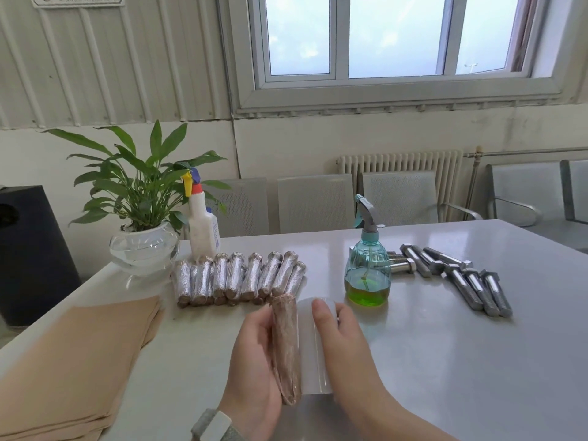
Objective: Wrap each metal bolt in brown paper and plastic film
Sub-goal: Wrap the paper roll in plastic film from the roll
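While held: paper-wrapped bolt [286,348] — a brown, crinkled cylinder — lies lengthwise at the table's near middle, the left hand [254,354] curled round it.
Film: translucent plastic roll [313,345], smooth, touching the bolt's right side; the right hand [342,342] rests over it, fingers bent on its top.
Finished: wrapped bolts [238,278], shiny and wrinkled, in a row behind.
Bare: grey threaded steel bolts [471,281], far right; some hidden behind the spray bottle [367,268].
Paper: tan sheets [73,361], cut off at lower left.
Open room — glossy table [445,361] right of the hands.
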